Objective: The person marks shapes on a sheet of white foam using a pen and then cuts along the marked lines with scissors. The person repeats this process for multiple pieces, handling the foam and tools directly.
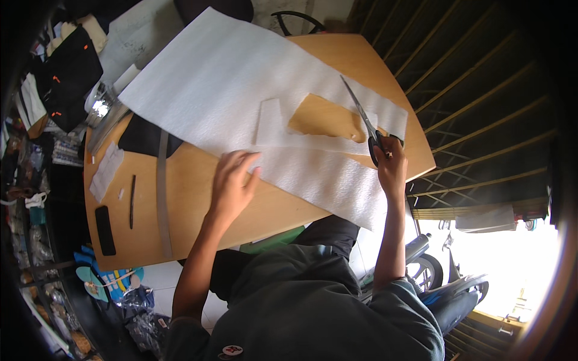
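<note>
Two hands work at a wooden table (pixel 192 198). Toward its left edge lie a black phone (pixel 105 230), a dark pen (pixel 132 201) and a grey ruler (pixel 163 192). Further right, the left hand (pixel 233 180) presses its spread fingers onto the white foam sheet (pixel 229 84). The right hand (pixel 391 168) grips scissors (pixel 366 120), whose blades seem nearly closed above a cut-out gap in the sheet.
</note>
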A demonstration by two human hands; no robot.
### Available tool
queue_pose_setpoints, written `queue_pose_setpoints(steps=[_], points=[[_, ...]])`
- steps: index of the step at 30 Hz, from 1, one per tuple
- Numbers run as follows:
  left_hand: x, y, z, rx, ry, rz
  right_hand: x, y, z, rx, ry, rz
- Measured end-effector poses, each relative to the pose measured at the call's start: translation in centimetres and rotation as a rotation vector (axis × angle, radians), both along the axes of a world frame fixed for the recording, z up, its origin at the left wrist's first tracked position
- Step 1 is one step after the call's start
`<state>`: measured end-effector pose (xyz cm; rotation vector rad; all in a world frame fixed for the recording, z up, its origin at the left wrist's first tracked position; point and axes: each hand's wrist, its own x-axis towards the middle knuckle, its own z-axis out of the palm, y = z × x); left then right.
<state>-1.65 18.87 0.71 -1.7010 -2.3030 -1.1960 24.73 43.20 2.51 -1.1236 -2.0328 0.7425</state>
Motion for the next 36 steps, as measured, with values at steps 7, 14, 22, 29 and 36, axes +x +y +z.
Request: queue_pose_setpoints(steps=[7, 14, 22, 29, 36], points=[[1.4, 9.3, -2.7, -0.156, 0.266, -0.085, 5.1, 1.0, -2.1, -0.189, 0.234, -0.106], [1.1, 5.5, -0.8, -0.14, 0.244, -0.023, 4.8, -4.3, -1.8, -0.674, 0.66, 0.162], [-1.6, -5.1, 2.5, -0.384, 0.299, 0.171, -0.1, -8.3, -1.3, -0.843, 0.659, 0.517], [-3.4, -8.7, 2.2, -0.257, 0.211, 0.353, -2.0, -9.9, -0.5, -0.884, 0.517, 0.605], [6.5, -4.9, -1.1, -0.265, 0.024, 0.162, -3.2, -14.3, -0.1, -1.222, 0.561, 0.674]])
